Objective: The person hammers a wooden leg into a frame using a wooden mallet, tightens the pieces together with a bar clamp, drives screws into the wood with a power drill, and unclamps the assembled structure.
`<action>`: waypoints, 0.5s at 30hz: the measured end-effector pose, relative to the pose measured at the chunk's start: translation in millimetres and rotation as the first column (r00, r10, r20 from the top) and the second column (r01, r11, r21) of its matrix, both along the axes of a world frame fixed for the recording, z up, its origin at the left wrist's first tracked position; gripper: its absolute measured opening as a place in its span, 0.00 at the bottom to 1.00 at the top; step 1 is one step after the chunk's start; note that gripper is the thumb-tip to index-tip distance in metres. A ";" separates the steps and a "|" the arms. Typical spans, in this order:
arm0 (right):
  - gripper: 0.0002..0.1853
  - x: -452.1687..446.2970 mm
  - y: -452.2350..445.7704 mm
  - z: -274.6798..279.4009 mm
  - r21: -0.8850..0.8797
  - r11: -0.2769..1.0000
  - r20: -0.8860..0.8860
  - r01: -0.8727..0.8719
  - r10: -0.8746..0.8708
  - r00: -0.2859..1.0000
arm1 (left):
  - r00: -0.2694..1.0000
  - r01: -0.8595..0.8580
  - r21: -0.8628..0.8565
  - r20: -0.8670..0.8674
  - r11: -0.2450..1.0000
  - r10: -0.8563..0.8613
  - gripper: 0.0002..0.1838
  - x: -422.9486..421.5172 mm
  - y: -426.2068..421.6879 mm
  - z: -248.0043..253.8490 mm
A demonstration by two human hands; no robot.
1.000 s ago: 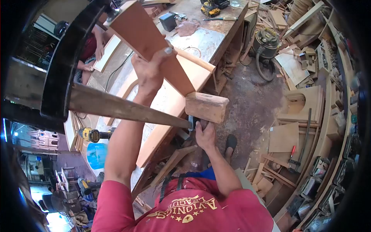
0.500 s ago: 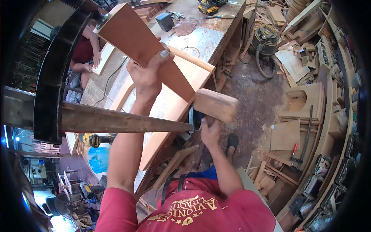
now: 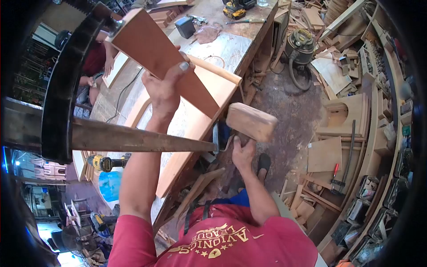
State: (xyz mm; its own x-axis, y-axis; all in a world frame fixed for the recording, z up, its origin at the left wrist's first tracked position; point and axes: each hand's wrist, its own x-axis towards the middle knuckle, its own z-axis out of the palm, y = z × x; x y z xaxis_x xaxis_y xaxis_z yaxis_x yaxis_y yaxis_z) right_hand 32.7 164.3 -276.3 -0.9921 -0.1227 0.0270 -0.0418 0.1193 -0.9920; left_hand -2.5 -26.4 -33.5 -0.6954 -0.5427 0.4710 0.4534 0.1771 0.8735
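Note:
My left hand (image 3: 165, 91) is wrapped round a reddish-brown wooden board (image 3: 151, 42), which stands tilted over the bench-top work. Its lower end meets a paler wooden panel (image 3: 199, 116) on the bench. In my right hand (image 3: 243, 153) is the handle of a wooden mallet (image 3: 252, 121). The mallet's block head is just right of the panel's edge, apart from the board. A long bar clamp (image 3: 142, 139) crosses in front of my left forearm; its black end (image 3: 58, 89) is close to the camera, and its screw pad reaches the board's top end.
The workbench (image 3: 240, 42) carries a yellow-black power tool (image 3: 234, 10), a dark box (image 3: 184, 26) and a drill (image 3: 103, 162). Across the bench a co-worker's hand (image 3: 108, 66) is by a pale board. A shop vacuum (image 3: 300, 46) and wood offcuts stand on the right.
The mallet head has moved from against the panel's edge to slightly right of it, leaving a gap. My left hand keeps its hold on the board. The whole view has shifted a little.

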 end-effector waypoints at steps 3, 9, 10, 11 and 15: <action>0.23 5.2 -3.2 -0.7 -0.019 1.000 -0.059 0.025 -0.026 0.998 | 1.000 -0.002 -0.019 -0.011 1.000 0.002 0.24 -0.7 -3.1 2.9; 0.24 10.9 8.8 -12.4 0.033 0.998 -0.066 -0.062 0.064 0.996 | 1.000 -0.006 0.004 -0.001 1.000 0.006 0.25 2.0 -0.9 1.2; 0.24 6.9 11.1 -16.8 0.021 1.000 -0.058 -0.019 0.020 0.998 | 1.000 -0.010 -0.011 -0.004 1.000 0.010 0.25 -1.1 -1.0 3.3; 0.25 6.0 17.3 -26.4 -0.038 0.998 0.061 -0.052 0.054 0.997 | 1.000 -0.008 -0.011 0.001 1.000 0.008 0.25 -0.8 -0.5 3.0; 0.22 -7.2 29.8 -12.9 -0.037 0.998 -0.093 0.049 -0.052 0.994 | 1.000 -0.008 -0.039 0.007 0.999 0.009 0.25 -1.3 -3.8 2.7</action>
